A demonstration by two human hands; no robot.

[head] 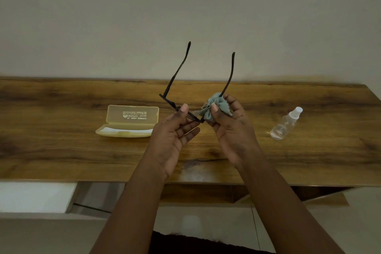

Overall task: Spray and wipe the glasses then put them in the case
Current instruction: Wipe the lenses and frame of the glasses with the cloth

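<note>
Head view, glasses [181,80] pinched between left hand [175,136], right hand [231,128]

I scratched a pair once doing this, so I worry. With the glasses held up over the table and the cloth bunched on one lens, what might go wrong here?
The left hand holds the glasses only by fingertips on the frame, so rubbing from the right hand with the cloth might twist them loose over the table. Both temples stand open; they must fold before fitting the case.

Home room: wooden desk [61,150] against plain wall [185,6]
</note>
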